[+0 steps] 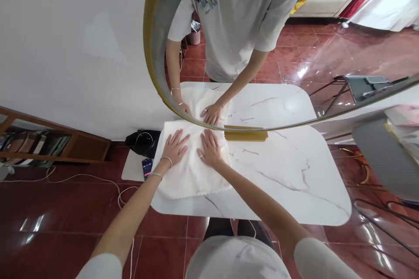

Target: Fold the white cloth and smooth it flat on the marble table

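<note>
A white cloth (pixel 191 178) lies spread over the left part of a white marble-patterned table (pixel 281 183). My left hand (pixel 175 147) rests flat on its upper left area, fingers spread, with two bracelets on the wrist. Toward the cloth's upper right edge, my right hand (pixel 210 148) presses down flat, fingers extended and a ring on one of them. Slight wrinkles run through the fabric between and below the hands. Neither hand grasps anything.
A large mirror (pixel 153 52) stands at the table's back edge, reflecting my arms and the cloth. Yellow tape (pixel 245 134) lies beneath its rim. Left of the table are a phone (pixel 147 168), a black bag (pixel 142 141) and a wooden shelf (pixel 85 146). A grey chair (pixel 386 152) stands right.
</note>
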The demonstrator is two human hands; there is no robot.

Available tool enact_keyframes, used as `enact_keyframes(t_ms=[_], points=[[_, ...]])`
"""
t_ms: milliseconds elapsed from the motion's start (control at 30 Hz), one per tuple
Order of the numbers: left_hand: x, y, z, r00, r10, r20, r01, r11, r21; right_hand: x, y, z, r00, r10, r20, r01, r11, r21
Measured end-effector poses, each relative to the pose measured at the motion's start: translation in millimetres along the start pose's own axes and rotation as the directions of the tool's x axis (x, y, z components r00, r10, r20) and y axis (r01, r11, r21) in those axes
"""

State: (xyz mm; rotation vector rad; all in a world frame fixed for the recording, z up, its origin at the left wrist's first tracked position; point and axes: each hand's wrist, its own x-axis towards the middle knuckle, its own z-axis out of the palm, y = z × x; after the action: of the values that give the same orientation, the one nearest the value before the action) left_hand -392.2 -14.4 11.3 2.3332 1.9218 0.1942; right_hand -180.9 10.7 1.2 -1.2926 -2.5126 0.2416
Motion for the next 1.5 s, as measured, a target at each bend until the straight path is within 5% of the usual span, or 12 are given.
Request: enact_keyframes(t_ms=[200, 300, 467, 733, 900, 1200, 1500], points=[[46.7, -21.7, -2.3, 0.997, -0.056, -0.046, 0.051, 0.994, -0.094, 69.4, 4.0, 14.2, 0.987, 0.075, 0.140, -0.081, 0.996, 0.039], [47.9, -22.0, 2.7, 0.970, -0.205, -0.129, 0.183, 0.969, -0.165, 85.5, 7.7, 18.8, 0.982, 0.081, 0.171, -0.089, 0.995, 0.041], [0.8, -6.4, 3.5, 0.939, -0.315, -0.140, 0.297, 0.945, -0.135, 74.9, 3.5, 13.4, 0.989, -0.007, 0.150, 0.003, 1.000, 0.029], [-94.7, 2.5, -4.6, 0.913, -0.408, -0.018, 0.406, 0.911, -0.074, 6.8, -23.4, 10.9, 0.933, -0.319, 0.165, 0.300, 0.945, 0.132], [-107.0, 44.9, 4.0, 0.914, -0.405, -0.041, 0.401, 0.913, -0.073, -21.8, 2.6, -5.7, 0.901, -0.385, 0.199, 0.372, 0.923, 0.101], [-61.8, 129.4, 26.7, 0.945, -0.325, -0.038, 0.321, 0.942, -0.096, -68.6, 68.7, -28.8, 0.928, -0.331, 0.169, 0.321, 0.943, 0.086], [-27.5, 232.6, 48.2, 0.981, -0.194, -0.028, 0.191, 0.977, -0.092, -150.6, 140.5, -63.3, 0.988, -0.142, 0.054, 0.139, 0.989, 0.056]])
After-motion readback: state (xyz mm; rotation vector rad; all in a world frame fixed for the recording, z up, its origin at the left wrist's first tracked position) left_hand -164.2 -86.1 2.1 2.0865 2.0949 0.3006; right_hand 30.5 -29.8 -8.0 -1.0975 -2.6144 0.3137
